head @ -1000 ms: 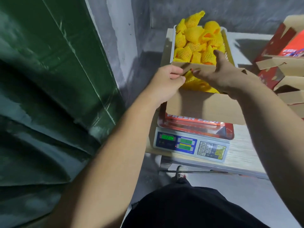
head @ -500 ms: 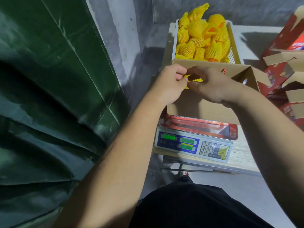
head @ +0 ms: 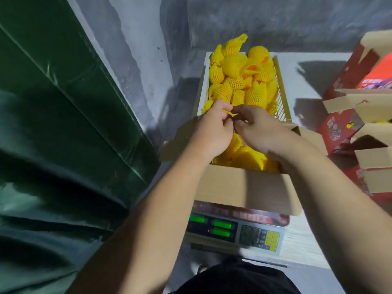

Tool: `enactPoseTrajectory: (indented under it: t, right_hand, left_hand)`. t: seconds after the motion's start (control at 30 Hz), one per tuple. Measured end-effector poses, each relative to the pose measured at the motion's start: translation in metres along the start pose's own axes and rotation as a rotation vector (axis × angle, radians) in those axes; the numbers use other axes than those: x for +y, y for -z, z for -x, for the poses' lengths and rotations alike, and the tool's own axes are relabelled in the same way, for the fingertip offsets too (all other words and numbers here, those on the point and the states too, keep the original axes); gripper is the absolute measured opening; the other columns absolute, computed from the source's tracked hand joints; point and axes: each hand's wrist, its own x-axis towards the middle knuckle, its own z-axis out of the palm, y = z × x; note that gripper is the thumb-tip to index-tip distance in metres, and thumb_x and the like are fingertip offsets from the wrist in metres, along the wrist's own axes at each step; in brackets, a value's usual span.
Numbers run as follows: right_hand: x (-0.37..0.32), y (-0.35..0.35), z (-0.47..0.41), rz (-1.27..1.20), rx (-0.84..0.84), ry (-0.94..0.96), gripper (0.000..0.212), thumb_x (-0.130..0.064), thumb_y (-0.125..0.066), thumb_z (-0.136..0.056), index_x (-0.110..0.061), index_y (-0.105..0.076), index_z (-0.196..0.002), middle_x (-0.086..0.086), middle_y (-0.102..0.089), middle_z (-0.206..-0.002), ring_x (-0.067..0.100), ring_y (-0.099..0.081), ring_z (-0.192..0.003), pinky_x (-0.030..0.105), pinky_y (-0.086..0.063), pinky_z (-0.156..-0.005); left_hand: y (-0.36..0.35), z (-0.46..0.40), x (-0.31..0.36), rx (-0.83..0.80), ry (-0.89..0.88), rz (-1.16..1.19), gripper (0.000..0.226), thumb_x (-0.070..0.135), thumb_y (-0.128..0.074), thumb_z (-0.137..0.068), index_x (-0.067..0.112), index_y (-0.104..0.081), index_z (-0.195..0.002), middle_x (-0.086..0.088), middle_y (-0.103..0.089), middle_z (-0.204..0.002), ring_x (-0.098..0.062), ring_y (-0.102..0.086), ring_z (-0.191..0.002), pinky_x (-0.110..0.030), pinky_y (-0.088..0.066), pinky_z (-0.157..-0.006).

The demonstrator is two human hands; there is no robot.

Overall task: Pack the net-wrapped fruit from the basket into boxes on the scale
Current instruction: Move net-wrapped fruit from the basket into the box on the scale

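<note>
Left hand [head: 214, 127] and right hand [head: 257, 128]: fingertips meeting, pinching a yellow foam net scrap [head: 228, 112] above open brown cardboard box [head: 244, 187] on grey digital scale [head: 233, 230]; white basket [head: 281, 96] of net-wrapped fruit [head: 239, 77] behind box.

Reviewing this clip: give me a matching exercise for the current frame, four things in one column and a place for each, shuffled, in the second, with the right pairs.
Things
1. basket
2. open cardboard box
3. scale
4. red boxes

Places
A. under the open cardboard box, display facing the person
B. far right of the table
C. behind the open cardboard box, heaped with net-wrapped fruit
D. on the scale, below the left hand and right hand

Pairs: 1-C, 2-D, 3-A, 4-B
</note>
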Motion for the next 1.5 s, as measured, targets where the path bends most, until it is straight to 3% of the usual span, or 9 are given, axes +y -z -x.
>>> enactPoseTrajectory:
  t: [0.17, 0.3, 0.43, 0.57, 0.73, 0.93, 1.1, 1.27, 1.5]
  right_hand:
    - [0.055, 0.042, -0.059, 0.094, -0.018, -0.063, 0.037, -0.013, -0.053, -0.099, -0.016, -0.064, -0.135, 0.006, -0.072, -0.112, 0.024, -0.064, -0.1, 0.031, -0.048, -0.083]
    - [0.109, 0.062, -0.114, 0.205, -0.055, -0.136, 0.044, -0.021, -0.056, -0.099, -0.016, -0.058, -0.143, 0.013, -0.067, -0.129, 0.034, -0.062, -0.118, 0.033, -0.047, -0.088]
    - [0.16, 0.06, -0.156, 0.37, -0.204, -0.169, 0.067, -0.029, -0.062, -0.097, -0.015, -0.035, -0.157, 0.017, -0.036, -0.158, 0.042, -0.047, -0.138, 0.043, -0.043, -0.108]
    - [0.197, 0.056, -0.183, 0.599, -0.296, -0.073, 0.094, -0.014, -0.061, -0.094, -0.029, -0.002, -0.165, -0.005, 0.01, -0.174, 0.047, -0.031, -0.148, 0.054, -0.035, -0.118]
    - [0.212, 0.038, -0.197, 0.861, -0.211, 0.0, 0.093, -0.018, -0.046, -0.099, -0.035, 0.023, -0.16, 0.004, -0.009, -0.169, 0.04, -0.049, -0.134, 0.05, -0.051, -0.095]
    - [0.214, 0.024, -0.209, 0.744, -0.131, -0.101, 0.062, -0.007, -0.052, -0.097, -0.027, -0.022, -0.148, 0.016, -0.018, -0.15, 0.044, -0.048, -0.126, 0.054, -0.054, -0.089]
    - [0.222, 0.016, -0.212, 0.571, -0.108, -0.127, 0.068, -0.011, -0.063, -0.095, -0.025, -0.022, -0.147, 0.014, -0.011, -0.155, 0.05, -0.042, -0.132, 0.061, -0.05, -0.095]
    - [0.228, 0.012, -0.209, 0.431, -0.052, -0.051, 0.078, -0.052, -0.074, -0.083, -0.023, -0.031, -0.141, 0.015, -0.021, -0.148, 0.053, -0.043, -0.123, 0.059, -0.044, -0.1]
    - [0.228, 0.006, -0.204, 0.26, 0.099, -0.049, 0.09, -0.039, -0.084, -0.08, -0.024, -0.026, -0.147, 0.015, -0.023, -0.145, 0.051, -0.042, -0.128, 0.059, -0.045, -0.106]
  left_hand:
    - [-0.044, -0.082, -0.002, -0.001, -0.027, -0.199, 0.019, 0.018, -0.056, -0.104, 0.012, -0.069, -0.117, -0.007, -0.072, -0.119, -0.031, -0.065, -0.114, -0.045, -0.051, -0.096]
    - [-0.071, -0.14, -0.017, -0.155, 0.154, -0.392, 0.041, 0.03, -0.056, -0.104, 0.02, -0.055, -0.144, -0.009, -0.06, -0.146, -0.035, -0.056, -0.133, -0.045, -0.047, -0.108]
    - [-0.078, -0.193, -0.032, -0.452, 0.388, -0.478, 0.078, 0.047, -0.06, -0.098, 0.027, -0.024, -0.165, -0.011, -0.024, -0.171, -0.038, -0.03, -0.153, -0.048, -0.035, -0.12]
    - [-0.078, -0.212, -0.067, -0.469, 0.43, -0.925, 0.07, 0.049, -0.051, -0.098, 0.037, -0.026, -0.162, -0.007, 0.004, -0.175, -0.04, -0.007, -0.158, -0.068, -0.012, -0.121]
    - [-0.086, -0.222, -0.08, -0.433, 0.443, -1.049, 0.091, 0.061, -0.054, -0.094, 0.025, -0.01, -0.166, -0.012, -0.012, -0.167, -0.044, -0.026, -0.145, -0.059, -0.027, -0.11]
    - [-0.085, -0.226, -0.083, -0.356, 0.493, -1.085, 0.093, 0.066, -0.065, -0.085, 0.017, -0.028, -0.155, -0.016, -0.018, -0.158, -0.04, -0.041, -0.136, -0.051, -0.032, -0.108]
    - [-0.081, -0.224, -0.087, -0.315, 0.409, -1.022, 0.081, 0.047, -0.064, -0.084, 0.021, -0.027, -0.151, -0.009, -0.056, -0.14, -0.035, -0.061, -0.121, -0.057, -0.03, -0.111]
    - [-0.084, -0.222, -0.089, -0.297, 0.406, -1.123, 0.083, 0.05, -0.068, -0.086, 0.019, -0.029, -0.153, -0.013, -0.036, -0.149, -0.035, -0.032, -0.143, -0.053, -0.021, -0.115]
    - [-0.084, -0.221, -0.085, -0.201, 0.226, -1.128, 0.06, 0.026, -0.075, -0.089, 0.02, -0.036, -0.134, -0.013, -0.063, -0.13, -0.037, -0.055, -0.126, -0.046, -0.034, -0.108]
